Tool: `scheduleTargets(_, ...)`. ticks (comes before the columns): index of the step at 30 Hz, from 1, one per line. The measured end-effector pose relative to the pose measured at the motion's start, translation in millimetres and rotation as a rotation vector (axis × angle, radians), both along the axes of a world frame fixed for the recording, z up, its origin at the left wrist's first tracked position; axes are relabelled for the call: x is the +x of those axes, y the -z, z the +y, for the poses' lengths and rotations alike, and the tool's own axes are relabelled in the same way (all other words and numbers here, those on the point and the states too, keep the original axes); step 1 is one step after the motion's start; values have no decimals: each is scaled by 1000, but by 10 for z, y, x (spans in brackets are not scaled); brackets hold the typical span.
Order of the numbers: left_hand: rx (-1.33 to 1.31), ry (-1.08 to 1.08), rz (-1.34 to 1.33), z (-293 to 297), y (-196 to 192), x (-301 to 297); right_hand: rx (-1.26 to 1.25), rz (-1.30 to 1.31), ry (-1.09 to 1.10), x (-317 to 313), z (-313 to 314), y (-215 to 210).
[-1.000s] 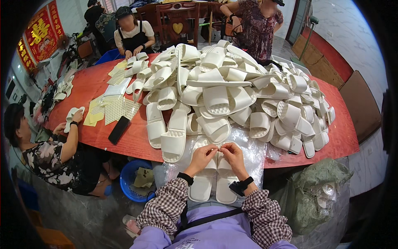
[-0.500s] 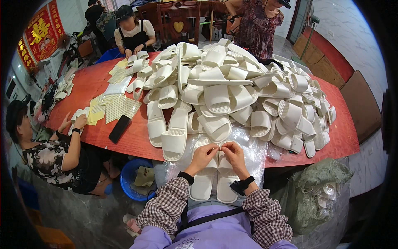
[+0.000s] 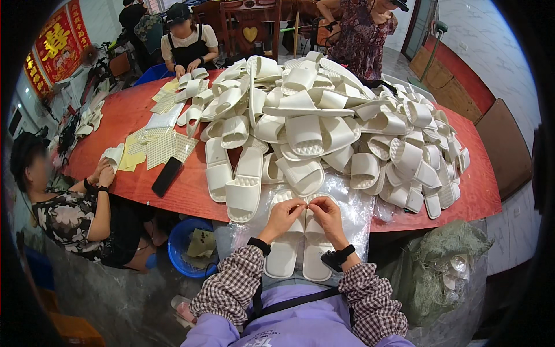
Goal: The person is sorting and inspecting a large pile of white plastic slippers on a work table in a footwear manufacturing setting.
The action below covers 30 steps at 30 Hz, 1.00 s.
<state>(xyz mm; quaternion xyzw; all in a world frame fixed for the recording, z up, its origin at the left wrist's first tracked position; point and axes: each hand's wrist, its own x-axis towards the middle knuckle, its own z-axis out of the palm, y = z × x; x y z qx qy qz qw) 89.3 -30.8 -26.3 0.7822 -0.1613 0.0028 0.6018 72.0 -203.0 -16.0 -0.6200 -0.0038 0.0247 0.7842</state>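
A pair of white slippers lies side by side before me, the left slipper and the right slipper, heels toward me. Over their upper parts, my left hand and my right hand meet with fingertips pinched. Whatever the fingers hold between them is too small to make out. Beneath the slippers is a sheet of clear plastic at the table's near edge. Just beyond my left hand rests another white slipper, apart from it.
A large heap of white slippers covers the middle of the red table. To the left are yellow sticker sheets and a black phone. A blue bucket and a green woven sack flank me. Co-workers sit and stand around.
My hands stay pinched together in nearly the same spot. At the left, the co-worker's hands have drawn together beside a white slipper.
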Motion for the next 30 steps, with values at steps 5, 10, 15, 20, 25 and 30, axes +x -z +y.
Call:
scheduleTargets(5, -22, -7, -6, -12, -17, -12, 2, -29, 21, 0, 17, 3)
scheduleTargets(10, 6, -4, 3, -2, -6, -4, -1, -9, 3, -10, 3, -2)
scheduleTargets(15, -27, -1, -16, 2, 53, 4, 7, 9, -4, -6, 17, -7)
scheduleTargets(20, 2, 5, -40, -8, 21, 6, -3, 35, -13, -9, -16, -14)
scheduleTargets(25, 2, -7, -52, 4, 33, 0, -6, 47, -19, -13, -10, -14)
scheduleTargets(30, 8, -1, -28, 6, -3, -18, -70, 19, -21, -37, 1, -48)
